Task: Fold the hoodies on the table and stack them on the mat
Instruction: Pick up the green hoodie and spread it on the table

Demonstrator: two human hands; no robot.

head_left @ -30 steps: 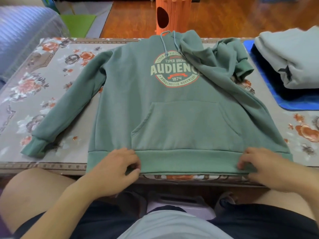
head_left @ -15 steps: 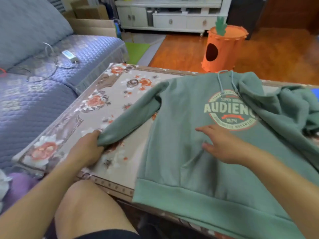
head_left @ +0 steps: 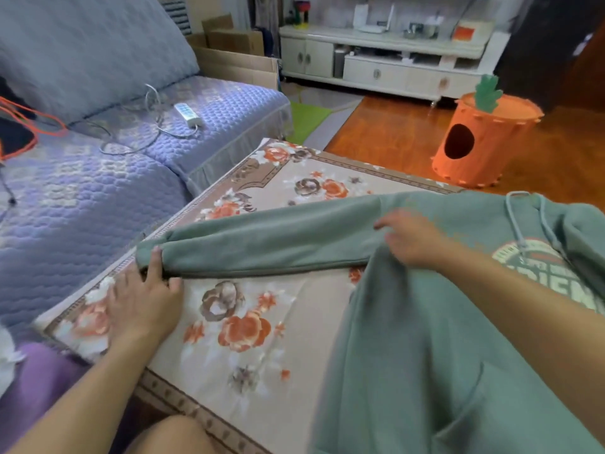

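Floral counter [head_left: 248,326] carries the green hoodie [head_left: 425,339]. Left hand [head_left: 144,299] fingers pinch the sleeve cuff [head_left: 147,257]; right hand [head_left: 412,240], fingers relaxed, rests at the shoulder. Best pull the sleeve taut before folding it across.

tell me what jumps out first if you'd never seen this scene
The green hoodie spread over the flowered table, one sleeve stretched out to the left. The left hand holds that sleeve's cuff while the right hand rests near the shoulder. Behind, on the wooden floor at right, stands a bright orange carrot-shaped bin.
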